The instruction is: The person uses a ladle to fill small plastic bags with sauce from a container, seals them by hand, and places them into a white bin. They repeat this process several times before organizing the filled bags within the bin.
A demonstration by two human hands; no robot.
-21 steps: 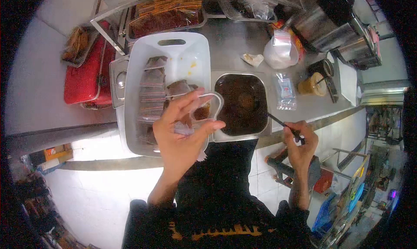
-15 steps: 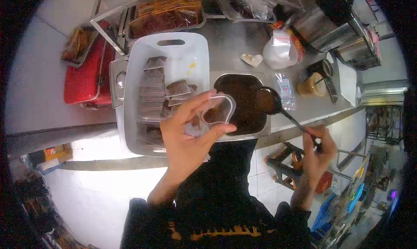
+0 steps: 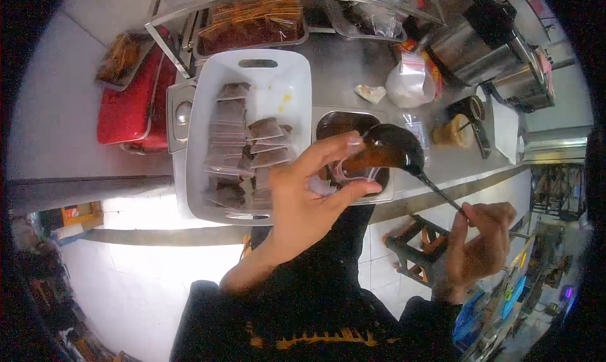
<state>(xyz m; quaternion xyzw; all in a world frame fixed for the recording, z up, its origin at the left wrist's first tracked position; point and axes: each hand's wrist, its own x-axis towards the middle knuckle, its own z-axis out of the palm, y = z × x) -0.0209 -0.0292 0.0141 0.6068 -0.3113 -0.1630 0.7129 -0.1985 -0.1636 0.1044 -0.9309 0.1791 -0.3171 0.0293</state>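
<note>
My left hand point(image 3: 306, 201) holds a small clear plastic bag point(image 3: 320, 186), its mouth spread between thumb and fingers. In my right hand point(image 3: 483, 239) is the handle of a black ladle point(image 3: 398, 146). The ladle's bowl is tipped toward the bag's mouth, with dark brown sauce at its lip. Beneath them a metal pan of dark brown sauce point(image 3: 338, 120) is set in the counter, partly covered by my left hand and the ladle. To the left stands a white plastic tub point(image 3: 293, 71) with several filled bags of brown sauce point(image 3: 227, 125) laid in overlapping rows.
Behind the tub is a metal tray of filled bags point(image 3: 252, 27) under a metal rail. A white container point(image 3: 407, 87), a crumpled white scrap point(image 3: 370, 93) and a cup of brownish drink point(image 3: 453, 133) stand at right. A stool point(image 3: 413, 248) is below the counter.
The ladle has risen from over the pan and moved left to the bag, tilting toward it. My left hand with the bag has shifted right and slightly down.
</note>
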